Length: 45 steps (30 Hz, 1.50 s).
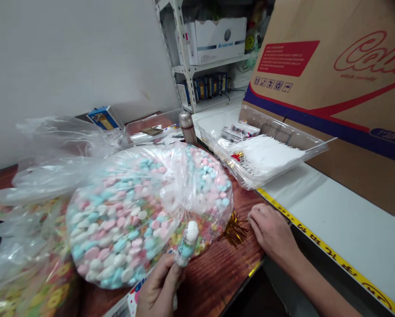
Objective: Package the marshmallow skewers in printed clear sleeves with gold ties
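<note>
My left hand [162, 281] is closed around the lower end of a small clear packet of marshmallows [186, 244], with white and pale blue pieces stacked upright inside. My right hand [271, 229] rests at the table's right edge, fingers curled and tips together. A bunch of gold twist ties [236, 230] lies right beside those fingertips; whether one is pinched there is too small to tell. Behind the packet sits a large clear bag of pink, white and blue marshmallows [118, 224], gathered at its top. Part of a printed card or wrapper [131, 304] shows under my left hand.
A bag of ring-shaped candy [52, 299] stands at left. Beyond are a metallic cylinder [187, 127] and a clear tray [312, 143] with white sticks [266, 152]. A big carton [316, 97] stands right; yellow tape [319, 244] edges the white surface. Shelving [184, 57] stands behind.
</note>
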Each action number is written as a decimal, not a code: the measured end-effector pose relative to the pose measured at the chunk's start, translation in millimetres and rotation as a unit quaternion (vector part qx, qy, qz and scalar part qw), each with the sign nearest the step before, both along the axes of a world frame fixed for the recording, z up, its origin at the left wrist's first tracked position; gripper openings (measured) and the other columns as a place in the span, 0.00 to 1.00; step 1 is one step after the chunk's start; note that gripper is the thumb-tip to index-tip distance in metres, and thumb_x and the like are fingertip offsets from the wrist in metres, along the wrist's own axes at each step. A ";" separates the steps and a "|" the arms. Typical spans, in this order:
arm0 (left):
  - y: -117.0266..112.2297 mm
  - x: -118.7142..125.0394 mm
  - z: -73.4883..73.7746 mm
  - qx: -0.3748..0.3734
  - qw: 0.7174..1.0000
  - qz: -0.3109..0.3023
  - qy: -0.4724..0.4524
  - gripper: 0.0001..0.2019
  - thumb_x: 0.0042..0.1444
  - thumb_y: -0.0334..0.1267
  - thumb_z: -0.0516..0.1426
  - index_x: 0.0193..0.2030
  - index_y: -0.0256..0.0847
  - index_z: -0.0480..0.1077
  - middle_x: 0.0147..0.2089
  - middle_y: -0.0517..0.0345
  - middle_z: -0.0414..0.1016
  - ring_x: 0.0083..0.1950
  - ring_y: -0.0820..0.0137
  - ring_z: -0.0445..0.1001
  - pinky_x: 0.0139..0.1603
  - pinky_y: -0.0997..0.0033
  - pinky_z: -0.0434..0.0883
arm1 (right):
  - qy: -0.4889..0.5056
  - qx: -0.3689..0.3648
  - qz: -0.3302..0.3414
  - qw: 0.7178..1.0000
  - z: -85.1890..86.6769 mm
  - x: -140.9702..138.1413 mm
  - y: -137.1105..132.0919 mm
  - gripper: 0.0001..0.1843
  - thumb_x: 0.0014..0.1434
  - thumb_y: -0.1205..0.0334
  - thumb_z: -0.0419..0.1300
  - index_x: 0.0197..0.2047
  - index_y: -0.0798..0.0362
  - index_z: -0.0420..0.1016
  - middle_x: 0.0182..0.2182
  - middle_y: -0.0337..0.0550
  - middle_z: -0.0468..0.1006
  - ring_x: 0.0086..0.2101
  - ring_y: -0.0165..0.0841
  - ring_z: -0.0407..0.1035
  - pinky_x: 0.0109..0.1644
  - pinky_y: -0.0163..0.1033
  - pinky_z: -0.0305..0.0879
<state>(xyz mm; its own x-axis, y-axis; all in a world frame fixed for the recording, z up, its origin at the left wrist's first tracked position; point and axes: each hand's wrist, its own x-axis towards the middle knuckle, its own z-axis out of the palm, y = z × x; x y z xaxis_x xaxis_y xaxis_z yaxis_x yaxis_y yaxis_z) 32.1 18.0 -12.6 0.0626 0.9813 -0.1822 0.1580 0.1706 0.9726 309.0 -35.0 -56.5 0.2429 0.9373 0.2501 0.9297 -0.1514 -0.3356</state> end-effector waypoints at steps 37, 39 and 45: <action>-6.5 39.8 -18.7 0.398 0.830 -0.165 0.354 0.07 0.61 0.28 0.52 0.37 0.42 0.71 0.29 0.56 0.74 0.31 0.66 0.74 0.32 0.70 0.68 | 0.004 0.209 0.079 0.975 15.0 -109.4 -16.8 0.05 0.63 0.70 0.57 0.42 0.53 0.69 0.27 0.42 0.75 0.29 0.35 0.70 0.37 0.40 0.63; -7.0 39.2 -19.6 0.402 0.841 -0.160 0.324 0.11 0.60 0.28 0.54 0.47 0.41 0.71 0.34 0.53 0.77 0.35 0.65 0.77 0.36 0.70 0.70 | -0.009 0.197 0.090 0.976 11.3 -111.3 -14.9 0.05 0.63 0.71 0.57 0.42 0.55 0.68 0.27 0.42 0.74 0.29 0.35 0.69 0.37 0.41 0.62; -5.3 38.7 -15.5 0.329 0.898 -0.156 0.246 0.12 0.60 0.29 0.53 0.45 0.43 0.74 0.34 0.53 0.76 0.36 0.65 0.74 0.37 0.69 0.69 | 0.004 0.217 0.084 0.973 11.4 -114.4 -10.8 0.04 0.63 0.72 0.55 0.40 0.56 0.69 0.25 0.43 0.73 0.28 0.34 0.69 0.35 0.39 0.62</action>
